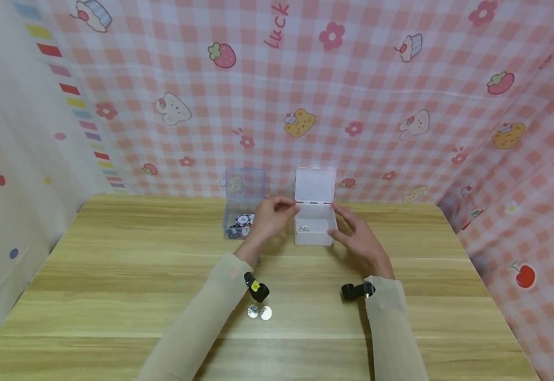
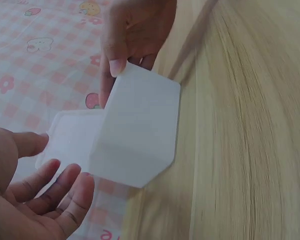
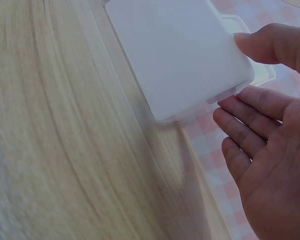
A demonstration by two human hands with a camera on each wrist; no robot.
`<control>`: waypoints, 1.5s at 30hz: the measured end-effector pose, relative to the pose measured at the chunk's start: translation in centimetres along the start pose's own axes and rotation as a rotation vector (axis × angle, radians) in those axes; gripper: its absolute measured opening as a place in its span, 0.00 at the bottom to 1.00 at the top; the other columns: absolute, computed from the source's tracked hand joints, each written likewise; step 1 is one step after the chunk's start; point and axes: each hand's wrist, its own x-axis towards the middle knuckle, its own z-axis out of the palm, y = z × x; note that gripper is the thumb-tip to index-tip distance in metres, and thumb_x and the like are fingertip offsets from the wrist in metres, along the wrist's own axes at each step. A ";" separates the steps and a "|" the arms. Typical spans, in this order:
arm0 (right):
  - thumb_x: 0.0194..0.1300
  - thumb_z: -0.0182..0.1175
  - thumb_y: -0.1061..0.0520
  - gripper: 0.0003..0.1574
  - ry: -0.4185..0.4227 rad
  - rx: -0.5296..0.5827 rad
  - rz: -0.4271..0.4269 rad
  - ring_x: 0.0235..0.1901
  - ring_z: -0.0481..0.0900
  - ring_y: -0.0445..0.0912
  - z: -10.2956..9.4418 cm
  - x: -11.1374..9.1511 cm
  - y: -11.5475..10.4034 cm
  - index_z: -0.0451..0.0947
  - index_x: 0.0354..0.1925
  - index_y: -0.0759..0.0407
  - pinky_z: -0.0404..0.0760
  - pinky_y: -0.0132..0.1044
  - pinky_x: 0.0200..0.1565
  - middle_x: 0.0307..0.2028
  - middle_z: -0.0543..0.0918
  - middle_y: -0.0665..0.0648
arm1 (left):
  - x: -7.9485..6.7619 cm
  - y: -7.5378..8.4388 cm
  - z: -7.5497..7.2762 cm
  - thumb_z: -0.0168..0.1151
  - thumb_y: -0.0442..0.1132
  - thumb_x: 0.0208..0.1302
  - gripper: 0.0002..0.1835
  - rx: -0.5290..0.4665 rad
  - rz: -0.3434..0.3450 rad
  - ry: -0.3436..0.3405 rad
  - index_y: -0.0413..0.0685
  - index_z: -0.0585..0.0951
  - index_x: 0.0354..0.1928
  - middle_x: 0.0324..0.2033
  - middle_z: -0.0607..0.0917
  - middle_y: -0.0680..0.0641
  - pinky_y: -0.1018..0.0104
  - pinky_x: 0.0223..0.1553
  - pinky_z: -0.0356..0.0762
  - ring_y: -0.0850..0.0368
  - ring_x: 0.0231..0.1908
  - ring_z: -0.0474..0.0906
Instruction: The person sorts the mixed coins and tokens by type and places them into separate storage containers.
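Though wide, right fingers (image 3: 267,101) against the white box (image 1: 313,236), left fingers (image 2: 80,200) slightly apart near its lid (image 1: 315,184), contact unclear.

white box (image 1: 313,239), centre: smooth matt plastic | discs (image 1: 266,313), lower centre: shiny (metallic-looking) | tabletop (image 1: 115,275): smooth, wood-grained | backdrop (image 1: 257,90), top: cloth

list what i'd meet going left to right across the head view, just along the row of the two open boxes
Clear plastic box with poker chips inside → left hand → white plastic box → right hand.
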 end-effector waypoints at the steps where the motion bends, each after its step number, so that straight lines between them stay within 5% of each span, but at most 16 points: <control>1: 0.61 0.62 0.44 0.42 -0.001 0.000 -0.002 0.72 0.47 0.52 0.0 0.0 0.0 0.56 0.69 0.34 0.50 0.59 0.70 0.72 0.53 0.48 | -0.1 -0.1 -0.1 0.65 0.46 0.59 0.14 0.004 0.011 -0.005 0.47 0.83 0.43 0.36 0.84 0.52 0.66 0.42 0.79 0.58 0.37 0.79; 22: 0.61 0.62 0.45 0.42 0.004 -0.012 0.017 0.72 0.48 0.52 -0.1 0.1 0.0 0.55 0.69 0.32 0.51 0.59 0.69 0.72 0.54 0.46 | -2.6 -1.4 -3.1 0.56 0.59 0.62 0.31 0.101 0.208 -0.241 0.50 0.72 0.61 0.60 0.74 0.51 0.57 0.60 0.73 0.51 0.61 0.70; 25: 0.61 0.62 0.45 0.42 0.004 -0.008 0.017 0.72 0.47 0.52 -0.1 0.2 0.1 0.55 0.69 0.33 0.50 0.60 0.69 0.72 0.54 0.47 | -3.0 -1.3 -3.3 0.57 0.59 0.62 0.31 0.121 0.275 -0.253 0.48 0.71 0.62 0.61 0.73 0.52 0.55 0.62 0.70 0.52 0.63 0.67; 33: 0.61 0.62 0.46 0.42 -0.009 -0.006 0.023 0.72 0.47 0.52 -0.1 0.2 0.1 0.55 0.70 0.34 0.49 0.60 0.70 0.72 0.54 0.47 | -4.6 -1.9 -4.8 0.55 0.62 0.62 0.32 0.239 0.384 -0.278 0.63 0.65 0.67 0.66 0.67 0.56 0.58 0.63 0.68 0.58 0.66 0.61; 37: 0.62 0.62 0.49 0.42 -0.022 0.015 0.034 0.72 0.46 0.54 -0.3 -0.1 -0.9 0.55 0.70 0.39 0.48 0.60 0.70 0.72 0.54 0.50 | -5.5 -2.2 -5.8 0.54 0.63 0.61 0.31 0.279 0.389 -0.265 0.71 0.63 0.66 0.67 0.64 0.59 0.55 0.64 0.66 0.59 0.67 0.59; 45: 0.64 0.60 0.54 0.42 -0.029 0.020 0.029 0.72 0.47 0.56 -0.5 -1.3 -3.5 0.55 0.71 0.49 0.51 0.60 0.69 0.72 0.55 0.56 | -6.7 -2.9 -7.8 0.59 0.61 0.60 0.33 0.265 0.389 -0.244 0.70 0.62 0.67 0.67 0.64 0.58 0.57 0.64 0.67 0.60 0.65 0.61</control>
